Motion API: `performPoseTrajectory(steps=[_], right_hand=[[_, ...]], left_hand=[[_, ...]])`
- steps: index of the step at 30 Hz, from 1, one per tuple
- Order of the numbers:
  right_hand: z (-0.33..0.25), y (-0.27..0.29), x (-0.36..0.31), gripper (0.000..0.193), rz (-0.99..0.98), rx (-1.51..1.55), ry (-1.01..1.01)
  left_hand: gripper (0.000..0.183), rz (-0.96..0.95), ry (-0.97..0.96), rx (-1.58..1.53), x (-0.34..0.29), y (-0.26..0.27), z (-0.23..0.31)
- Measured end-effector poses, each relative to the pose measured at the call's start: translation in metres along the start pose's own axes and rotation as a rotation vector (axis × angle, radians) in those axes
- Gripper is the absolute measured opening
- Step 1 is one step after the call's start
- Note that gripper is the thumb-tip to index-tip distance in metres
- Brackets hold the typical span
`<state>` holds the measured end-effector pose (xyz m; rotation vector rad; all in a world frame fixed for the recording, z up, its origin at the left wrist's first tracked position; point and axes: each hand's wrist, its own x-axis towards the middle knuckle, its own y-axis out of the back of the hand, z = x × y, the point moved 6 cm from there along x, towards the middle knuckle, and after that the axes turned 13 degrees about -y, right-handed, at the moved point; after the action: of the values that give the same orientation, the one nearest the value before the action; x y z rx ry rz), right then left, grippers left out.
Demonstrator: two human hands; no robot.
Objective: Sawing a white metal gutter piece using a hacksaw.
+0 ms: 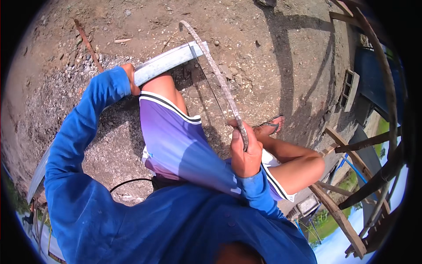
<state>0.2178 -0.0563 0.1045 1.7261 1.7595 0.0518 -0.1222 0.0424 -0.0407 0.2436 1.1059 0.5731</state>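
Observation:
My right hand [246, 152] is wrapped round the lower end of a bow-shaped hacksaw [216, 70] with a scuffed, curved frame. Its thin blade runs along the left of the frame and crosses a long light-grey metal channel [167, 64] close to the channel's far right end. The channel lies over my raised left knee. My left hand [131, 79] grips it left of the knee; most of those fingers are hidden behind it. Whether the blade has cut into the metal is too small to tell.
Gravelly dirt ground [228, 26] surrounds me, with a brown stick [88, 44] at the far left. A grey strip [37, 176] shows beyond my left elbow. On the right stand a hollow concrete block [349, 90] and a frame of wooden poles [338, 215].

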Motion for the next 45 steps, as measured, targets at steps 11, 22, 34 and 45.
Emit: performPoseTrajectory(steps=[11, 22, 34, 45], right_hand=[[-0.003, -0.016, 0.035, 0.027, -0.032, -0.002, -0.037], [-0.014, -0.051, 0.101, 0.025, 0.015, 0.044, 0.089], [-0.012, -0.068, 0.089, 0.027, -0.047, -0.026, 0.076], [-0.025, -0.074, 0.092, 0.032, -0.068, -0.073, 0.036]], left_hand=[[0.050, 0.033, -0.032, 0.031, 0.023, -0.008, -0.013], [0.052, 0.035, -0.058, 0.040, 0.013, -0.009, -0.003], [0.052, 0.206, -0.143, 0.044, 0.026, -0.012, -0.027], [0.043, 0.302, -0.081, 0.114, -0.016, 0.004, -0.010]])
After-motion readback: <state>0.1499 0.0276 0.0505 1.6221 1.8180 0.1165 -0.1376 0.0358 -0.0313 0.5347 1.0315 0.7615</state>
